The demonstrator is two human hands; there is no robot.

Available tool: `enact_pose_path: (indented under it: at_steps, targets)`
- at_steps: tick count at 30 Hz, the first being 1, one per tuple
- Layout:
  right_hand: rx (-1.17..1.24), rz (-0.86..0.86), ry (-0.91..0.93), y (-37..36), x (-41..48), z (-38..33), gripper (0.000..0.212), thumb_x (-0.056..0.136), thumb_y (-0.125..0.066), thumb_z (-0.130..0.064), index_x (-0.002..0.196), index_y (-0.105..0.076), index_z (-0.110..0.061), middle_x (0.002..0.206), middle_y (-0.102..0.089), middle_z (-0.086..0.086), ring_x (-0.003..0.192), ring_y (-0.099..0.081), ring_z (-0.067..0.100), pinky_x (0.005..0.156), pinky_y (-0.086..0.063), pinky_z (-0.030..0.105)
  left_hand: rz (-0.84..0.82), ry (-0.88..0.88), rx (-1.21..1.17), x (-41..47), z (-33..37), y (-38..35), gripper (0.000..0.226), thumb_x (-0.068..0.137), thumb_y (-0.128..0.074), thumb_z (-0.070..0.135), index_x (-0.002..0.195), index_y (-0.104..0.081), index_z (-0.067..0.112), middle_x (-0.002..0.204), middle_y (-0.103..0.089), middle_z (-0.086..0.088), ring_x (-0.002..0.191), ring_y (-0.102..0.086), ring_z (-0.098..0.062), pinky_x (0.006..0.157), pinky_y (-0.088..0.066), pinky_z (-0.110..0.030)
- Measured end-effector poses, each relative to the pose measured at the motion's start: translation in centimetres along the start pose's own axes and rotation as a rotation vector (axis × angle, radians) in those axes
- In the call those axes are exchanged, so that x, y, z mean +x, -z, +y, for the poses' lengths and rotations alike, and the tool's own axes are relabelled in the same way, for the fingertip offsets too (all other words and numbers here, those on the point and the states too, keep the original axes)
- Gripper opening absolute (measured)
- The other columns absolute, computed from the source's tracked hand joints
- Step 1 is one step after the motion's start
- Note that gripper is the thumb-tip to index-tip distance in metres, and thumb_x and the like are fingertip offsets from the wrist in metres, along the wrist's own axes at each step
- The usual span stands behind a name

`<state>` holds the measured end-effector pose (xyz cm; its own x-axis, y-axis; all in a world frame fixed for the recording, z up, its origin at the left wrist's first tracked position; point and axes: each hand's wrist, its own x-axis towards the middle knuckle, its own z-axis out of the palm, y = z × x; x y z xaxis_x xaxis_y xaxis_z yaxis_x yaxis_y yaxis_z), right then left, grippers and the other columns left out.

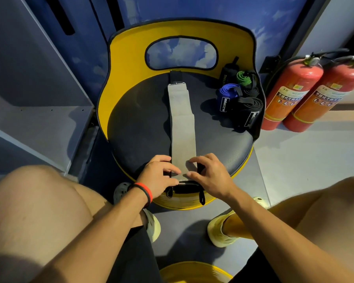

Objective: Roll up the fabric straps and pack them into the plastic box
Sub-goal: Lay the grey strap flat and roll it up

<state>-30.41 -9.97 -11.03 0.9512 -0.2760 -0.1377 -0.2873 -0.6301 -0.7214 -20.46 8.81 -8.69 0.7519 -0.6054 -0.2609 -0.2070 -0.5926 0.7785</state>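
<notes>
Fingers of our left hand [159, 176] and right hand [209, 176] curl onto the near end of the grey strap [182, 127], and each hand pinches it between thumb and fingertips at the front edge of the black seat [143, 123]. The strap lies flat and straight down the middle of the seat, its black far end reaching the foot of the yellow backrest [127, 54]. Black loops [201, 198] hang from the near end over the seat's front rim, just below our hands. At the right rear of the seat we see a cluster of rolled straps [241, 94] touching one another: 1 blue, 1 green, the rest black. Our left wrist carries 2 wristbands [146, 193], 1 red and 1 black. On the floor right of the seat stand 2 red fire extinguishers [294, 94], side by side.
</notes>
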Motion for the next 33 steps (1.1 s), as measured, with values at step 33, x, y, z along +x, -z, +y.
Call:
enact_pose_path:
  at_steps: [33]
  targets:
    - [-0.329, 0.069, 0.35, 1.1, -0.8, 0.3, 0.028, 0.09, -0.075, -0.019, 0.118, -0.073, -0.019, 0.099, -0.061, 0.0, 0.085, -0.064, 0.025, 0.068, -0.058, 0.041, 0.17, -0.277, 0.352, -0.5, -0.4, -2.1, 0.012, 0.088, -0.072, 0.021, 0.099, -0.072, 0.025, 0.097, -0.066, 0.008, 0.091, -0.061, -0.016, 0.08, -0.054, -0.036]
